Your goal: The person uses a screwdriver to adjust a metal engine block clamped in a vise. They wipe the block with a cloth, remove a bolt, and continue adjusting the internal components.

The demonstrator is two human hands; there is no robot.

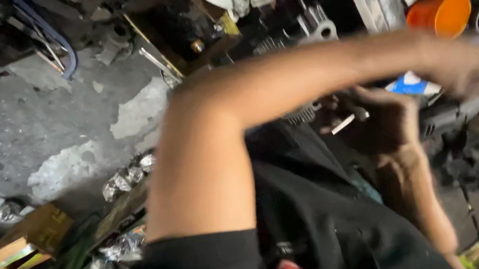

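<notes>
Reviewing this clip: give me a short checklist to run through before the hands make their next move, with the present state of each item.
1. Left hand sharp enough to read its grip: not ok, motion-blurred, reaching right across the body.
2. Right hand in view: ok, beneath the left forearm, at the dark metal parts.
3. What the right hand holds: cannot tell; a pale rod shows beside its fingers.
4. Orange funnel apart from both hands: ok, above the left hand.
5. Surface by the hands uncluttered: not ok, parts, tubes and small containers crowd it.
</notes>
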